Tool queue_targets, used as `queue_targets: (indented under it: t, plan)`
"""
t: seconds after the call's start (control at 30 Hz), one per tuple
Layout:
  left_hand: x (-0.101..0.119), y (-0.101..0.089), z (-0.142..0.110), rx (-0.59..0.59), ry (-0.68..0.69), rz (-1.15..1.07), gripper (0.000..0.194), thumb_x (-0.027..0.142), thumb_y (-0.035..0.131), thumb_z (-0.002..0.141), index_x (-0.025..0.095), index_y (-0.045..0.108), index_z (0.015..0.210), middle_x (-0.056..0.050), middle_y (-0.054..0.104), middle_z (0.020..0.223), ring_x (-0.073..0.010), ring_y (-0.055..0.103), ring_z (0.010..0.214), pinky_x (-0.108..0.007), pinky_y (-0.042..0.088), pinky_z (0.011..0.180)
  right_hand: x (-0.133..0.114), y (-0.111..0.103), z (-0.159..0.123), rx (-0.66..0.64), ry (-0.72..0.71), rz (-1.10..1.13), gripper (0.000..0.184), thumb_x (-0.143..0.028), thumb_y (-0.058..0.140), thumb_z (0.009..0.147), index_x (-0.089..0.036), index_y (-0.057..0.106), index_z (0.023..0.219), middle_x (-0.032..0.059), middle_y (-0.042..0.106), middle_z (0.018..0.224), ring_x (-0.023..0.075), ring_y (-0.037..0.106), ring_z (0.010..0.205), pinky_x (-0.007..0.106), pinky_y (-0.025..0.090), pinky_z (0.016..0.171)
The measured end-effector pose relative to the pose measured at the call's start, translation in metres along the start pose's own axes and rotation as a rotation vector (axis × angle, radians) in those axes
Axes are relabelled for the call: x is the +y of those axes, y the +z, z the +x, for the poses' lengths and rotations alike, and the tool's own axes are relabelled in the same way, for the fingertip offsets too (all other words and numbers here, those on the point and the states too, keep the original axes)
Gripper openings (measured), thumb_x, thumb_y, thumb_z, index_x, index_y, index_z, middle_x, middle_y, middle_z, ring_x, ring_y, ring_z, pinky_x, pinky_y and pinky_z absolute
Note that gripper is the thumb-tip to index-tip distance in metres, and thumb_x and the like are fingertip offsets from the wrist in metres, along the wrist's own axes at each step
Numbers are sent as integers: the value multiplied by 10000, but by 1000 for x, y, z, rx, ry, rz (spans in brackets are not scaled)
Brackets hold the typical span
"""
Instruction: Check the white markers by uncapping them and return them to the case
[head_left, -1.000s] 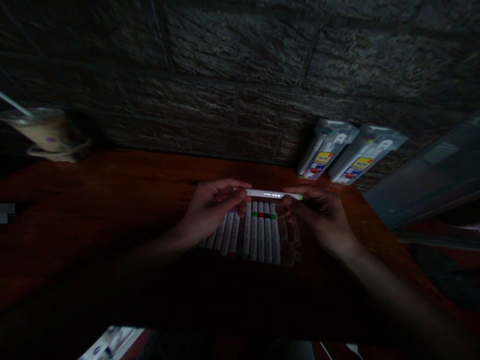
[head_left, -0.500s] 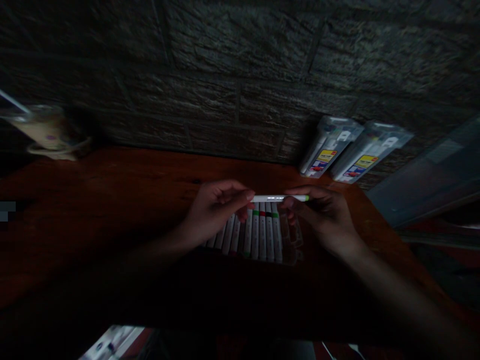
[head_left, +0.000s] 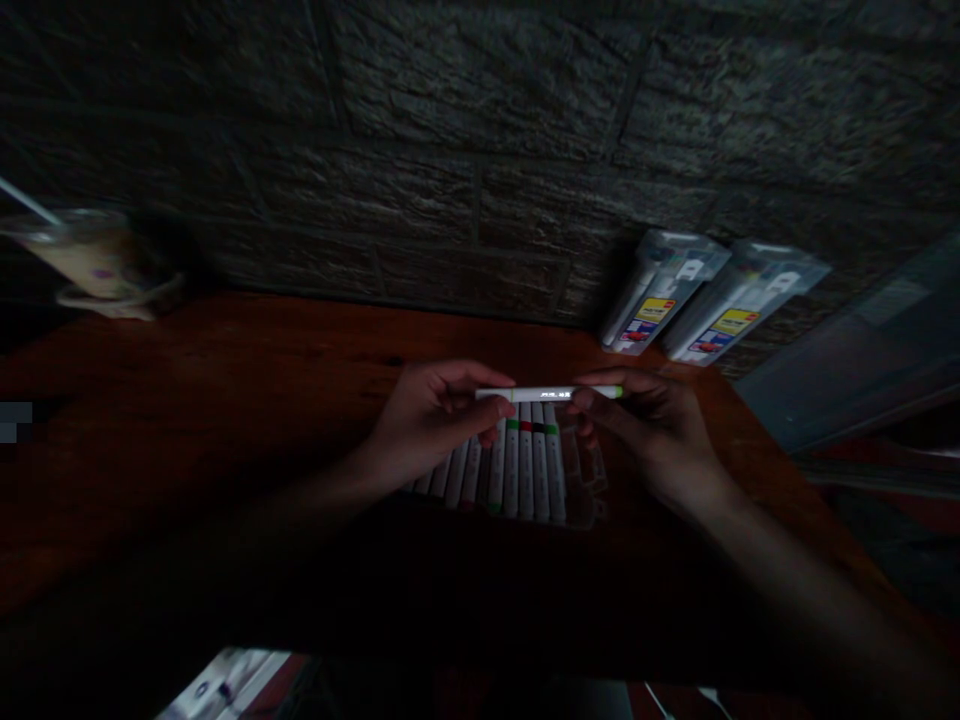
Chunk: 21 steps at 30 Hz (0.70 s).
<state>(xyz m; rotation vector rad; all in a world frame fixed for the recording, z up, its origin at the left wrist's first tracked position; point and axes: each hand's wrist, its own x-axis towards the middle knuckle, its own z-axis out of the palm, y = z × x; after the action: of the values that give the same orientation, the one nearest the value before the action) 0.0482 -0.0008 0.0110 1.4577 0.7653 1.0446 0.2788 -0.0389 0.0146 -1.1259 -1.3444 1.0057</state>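
Note:
Both hands hold one white marker [head_left: 544, 394] with green ends, level above the wooden table [head_left: 225, 400]. My left hand [head_left: 431, 415] pinches its left end with curled fingers. My right hand [head_left: 649, 430] pinches its right end, where a green tip shows. Directly beneath lies a clear case [head_left: 589, 480] with a row of several white markers [head_left: 517, 465] carrying green, red and dark bands. The left part of that row is hidden under my left hand.
Two boxed marker sets [head_left: 652, 295] [head_left: 742, 305] lean on the dark brick wall at the back right. A drink cup with a straw [head_left: 86, 260] stands at the far left. A grey panel [head_left: 862, 360] lies at the right edge. The scene is very dim.
The marker slid a little to the left between my hands, so its left end now shows past my left fingers. Both hands stay in place above the case.

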Motion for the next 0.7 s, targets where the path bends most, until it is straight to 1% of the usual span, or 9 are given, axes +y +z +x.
queue_targets:
  t: [0.17,0.27,0.37,0.47,0.53,0.7]
  plan:
    - [0,-1,0,-12,18,-36,193,133,808,748,133,772,937,-17,756,720,-100,646,510,-200,535,506,3,-2,0,-7,14,61,146,-314,851,800,-249,806,923,5,746,722,114,635,555,224,550,501]
    - [-2,-2,0,-51,24,-121,233,114,793,778,140,791,1010,-48,796,810,-102,665,531,-214,565,544,4,-3,2,-5,18,129,142,-293,850,804,-247,805,931,-1,744,713,106,642,557,205,548,501]
    - [-6,-5,0,-141,16,-237,279,151,768,840,161,788,1119,-97,815,949,-113,692,579,-238,589,591,1,-5,3,1,42,214,160,-288,869,777,-232,803,912,0,741,707,100,642,548,188,543,484]
    - [-7,-8,-1,-256,13,-331,325,177,751,880,178,763,1204,-136,802,1063,-127,720,643,-249,599,634,-3,-6,5,-12,109,292,173,-281,892,742,-210,801,871,0,738,693,79,631,518,150,522,450]
    - [-5,-9,-1,-298,17,-348,350,162,750,884,188,749,1233,-146,791,1108,-128,727,665,-248,601,649,-5,-7,6,-24,150,331,185,-269,906,721,-199,800,856,-1,739,691,67,624,497,132,512,430]
    - [0,-9,-2,-310,22,-286,357,125,749,885,187,746,1236,-144,787,1125,-108,720,640,-233,595,667,-5,-9,6,-42,199,376,195,-247,912,710,-188,798,856,-4,740,690,60,628,480,117,519,416]
